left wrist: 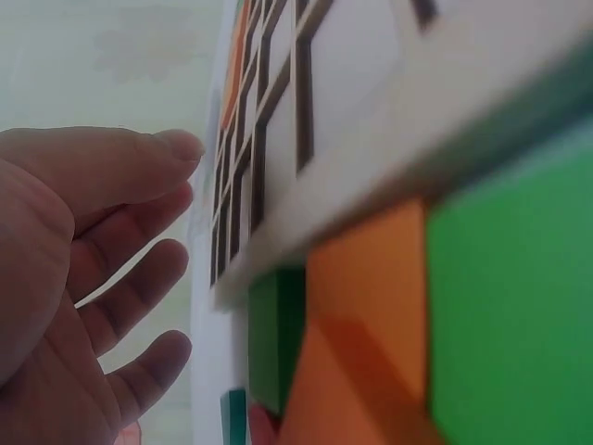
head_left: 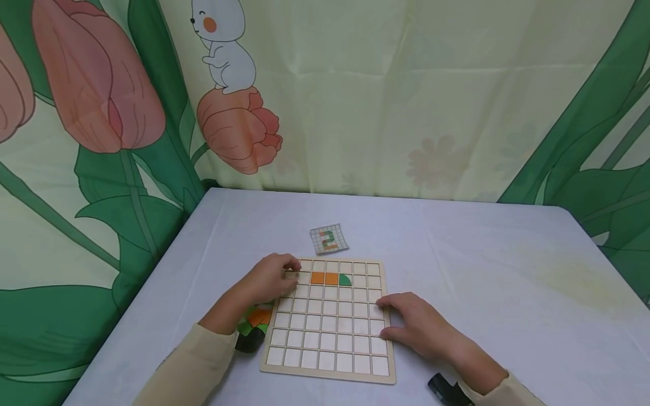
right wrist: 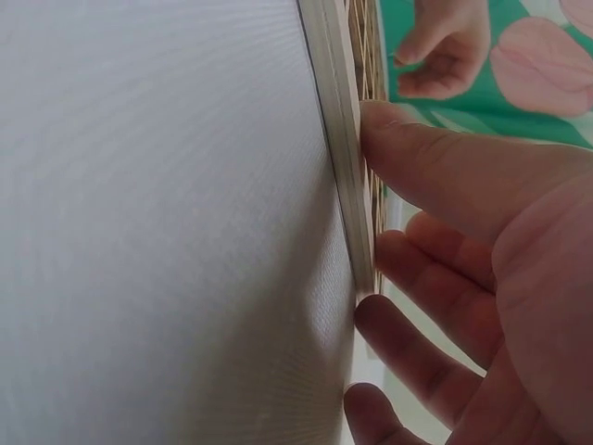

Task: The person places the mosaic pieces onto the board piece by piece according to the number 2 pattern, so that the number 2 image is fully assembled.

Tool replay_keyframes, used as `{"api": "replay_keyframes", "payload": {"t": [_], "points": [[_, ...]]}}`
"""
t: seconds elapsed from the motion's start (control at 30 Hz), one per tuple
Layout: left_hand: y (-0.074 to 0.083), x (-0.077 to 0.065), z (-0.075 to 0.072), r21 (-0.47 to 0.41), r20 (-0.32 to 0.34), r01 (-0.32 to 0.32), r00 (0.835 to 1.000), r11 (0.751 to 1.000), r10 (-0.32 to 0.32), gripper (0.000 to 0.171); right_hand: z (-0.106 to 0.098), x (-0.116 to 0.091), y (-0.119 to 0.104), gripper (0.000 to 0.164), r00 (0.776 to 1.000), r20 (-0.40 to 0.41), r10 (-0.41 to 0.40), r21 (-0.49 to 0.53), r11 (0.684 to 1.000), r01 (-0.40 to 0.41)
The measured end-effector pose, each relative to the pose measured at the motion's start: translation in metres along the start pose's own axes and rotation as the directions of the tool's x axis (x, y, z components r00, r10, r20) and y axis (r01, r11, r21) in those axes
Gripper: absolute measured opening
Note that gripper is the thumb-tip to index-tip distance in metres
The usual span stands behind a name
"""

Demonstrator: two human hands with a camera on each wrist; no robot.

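Observation:
A wooden grid board (head_left: 329,379) lies on the table, with two orange squares (head_left: 324,278) and a green quarter-round piece (head_left: 345,279) side by side in its second row. My left hand (head_left: 271,279) is over the board's upper left corner, fingers loosely bent and thumb apart; the left wrist view shows nothing held. Thumb and fingertips of my right hand (head_left: 418,324) touch the board's right edge, and the right wrist view has them spread along the rim. Beside the board's left edge, partly covered by my left forearm, are loose orange and green pieces (left wrist: 366,306).
A small pattern card (head_left: 329,239) with a coloured figure on a grid lies behind the board. White cloth covers the table (head_left: 482,270). A printed curtain (head_left: 355,101) hangs behind the table's far edge.

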State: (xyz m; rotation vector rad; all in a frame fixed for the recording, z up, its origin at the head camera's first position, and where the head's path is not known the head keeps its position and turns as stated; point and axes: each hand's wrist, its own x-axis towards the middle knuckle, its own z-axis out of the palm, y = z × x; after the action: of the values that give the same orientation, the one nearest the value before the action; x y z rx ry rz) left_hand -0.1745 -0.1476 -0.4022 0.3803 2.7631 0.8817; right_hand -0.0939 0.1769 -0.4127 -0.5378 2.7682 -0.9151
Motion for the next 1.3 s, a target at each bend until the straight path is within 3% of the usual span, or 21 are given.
{"api": "replay_keyframes", "payload": {"t": [0.57,0.8,1.3], "points": [[-0.033,-0.014,-0.011,0.011,-0.031,0.082,0.996,0.997,-0.082,0.023,0.001,0.001,-0.001,0.048,1.0,0.001,0.021,-0.008,1.0,-0.021],[-0.043,-0.018,-0.02,0.027,-0.043,0.065,0.997,0.998,-0.063,0.025,0.001,0.001,-0.001,0.048,1.0,0.004,0.019,-0.005,1.0,-0.019],[-0.043,-0.035,-0.02,0.026,-0.041,0.108,0.993,0.994,-0.107,0.023,0.001,0.001,0.0,0.048,1.0,0.005,0.023,0.009,1.0,-0.023]]}}
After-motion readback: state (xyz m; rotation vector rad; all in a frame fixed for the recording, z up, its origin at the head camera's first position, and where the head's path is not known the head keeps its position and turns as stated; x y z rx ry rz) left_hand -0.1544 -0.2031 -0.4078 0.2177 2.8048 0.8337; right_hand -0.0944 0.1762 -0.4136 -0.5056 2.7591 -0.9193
